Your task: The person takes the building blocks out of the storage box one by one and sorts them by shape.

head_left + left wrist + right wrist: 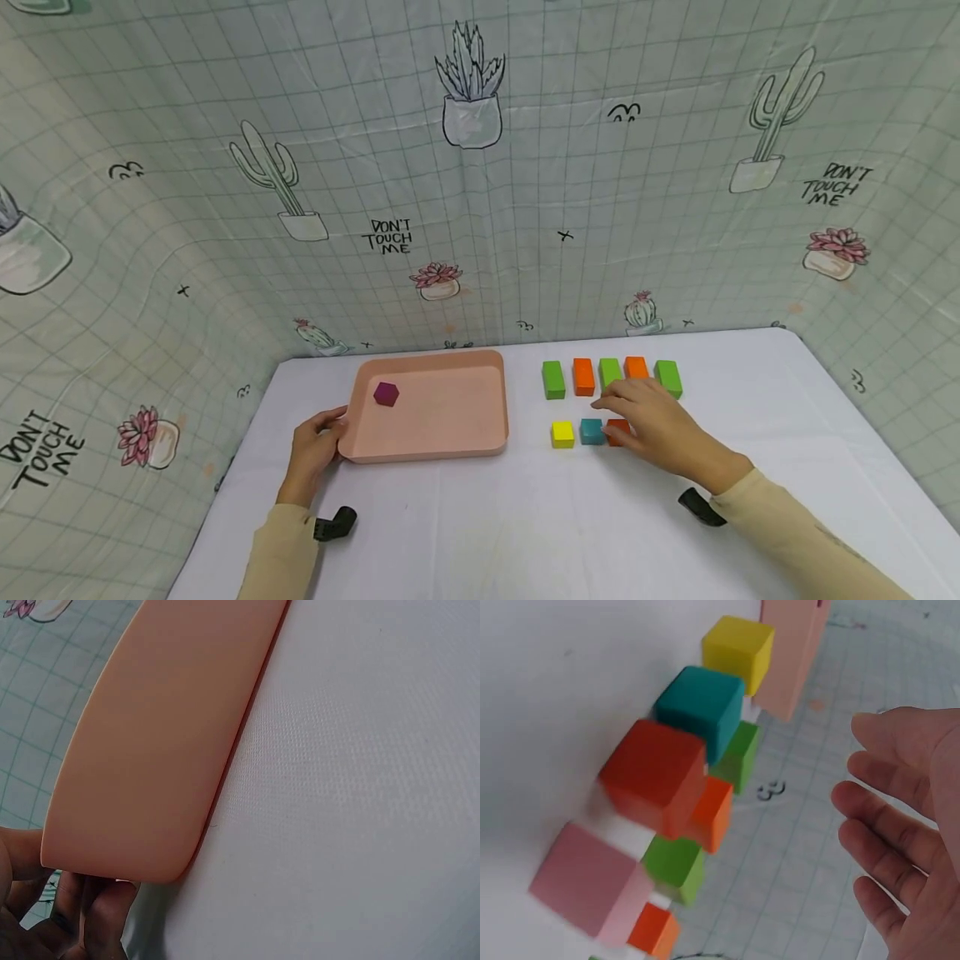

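Observation:
My left hand grips the left edge of a pink tray; in the left wrist view its fingers are bent against the tray's end wall. A purple block lies inside the tray. My right hand hovers over the blocks at the right, fingers apart and holding nothing. Nearest below it are a red cube and a pink cube, which the hand hides in the head view. A teal cube and a yellow cube continue that row to the left.
Behind the cubes stands a row of green blocks and orange blocks, partly covered by the right hand. The white table meets a printed cloth backdrop at the back and sides.

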The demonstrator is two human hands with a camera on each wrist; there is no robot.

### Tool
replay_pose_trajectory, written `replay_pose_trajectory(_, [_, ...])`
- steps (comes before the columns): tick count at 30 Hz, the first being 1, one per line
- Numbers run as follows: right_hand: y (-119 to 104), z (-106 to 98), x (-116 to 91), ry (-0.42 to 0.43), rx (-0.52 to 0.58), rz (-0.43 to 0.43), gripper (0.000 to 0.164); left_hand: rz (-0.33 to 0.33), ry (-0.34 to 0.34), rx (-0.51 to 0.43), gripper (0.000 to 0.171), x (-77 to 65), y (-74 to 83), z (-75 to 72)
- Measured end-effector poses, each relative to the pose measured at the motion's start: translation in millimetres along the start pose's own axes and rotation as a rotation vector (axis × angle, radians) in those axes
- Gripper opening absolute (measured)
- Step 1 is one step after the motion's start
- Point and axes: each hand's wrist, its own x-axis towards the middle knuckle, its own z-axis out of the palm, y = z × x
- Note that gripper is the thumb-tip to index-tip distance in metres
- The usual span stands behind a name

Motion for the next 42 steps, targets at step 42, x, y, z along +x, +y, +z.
replay_pose_trajectory(42, [-87.7, 87.0, 200.7, -0.304, 0.059, -0.119, 0.044, 0.002, 0.016, 0.006, 0.038, -1.0, 1.3, 0.2])
